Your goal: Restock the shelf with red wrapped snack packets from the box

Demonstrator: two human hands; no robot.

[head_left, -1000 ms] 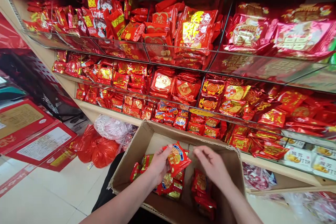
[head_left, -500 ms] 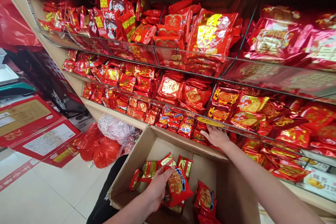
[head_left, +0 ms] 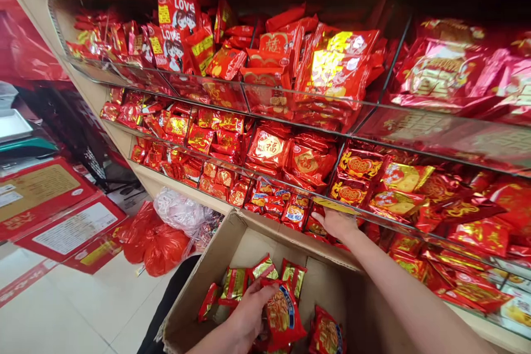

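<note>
Inside an open cardboard box point(head_left: 199, 282), my left hand point(head_left: 251, 310) is closed on a red snack packet point(head_left: 284, 312) with a blue label band. Several gold-and-red packets point(head_left: 234, 286) lie around it on the box floor, and another red packet point(head_left: 327, 332) rests to the right. My right hand point(head_left: 338, 224) reaches past the box's far edge into the lowest shelf row, beneath a yellow price tag point(head_left: 336, 204). Its thumb is stretched out over red packets point(head_left: 314, 225) there; the other fingers are hidden behind the tag and shelf edge.
Tiered shelves with clear front panels point(head_left: 290, 102) hold many red and gold packets. Left of the box, red plastic bags point(head_left: 164, 249) and a clear bag point(head_left: 178, 210) sit on the tiled floor. Red cartons point(head_left: 68, 227) stand farther left.
The view has tilted slightly, so the shelves and box appear lower. My right hand's fingers have slid deeper under the price tag. My left hand still holds the packet.
</note>
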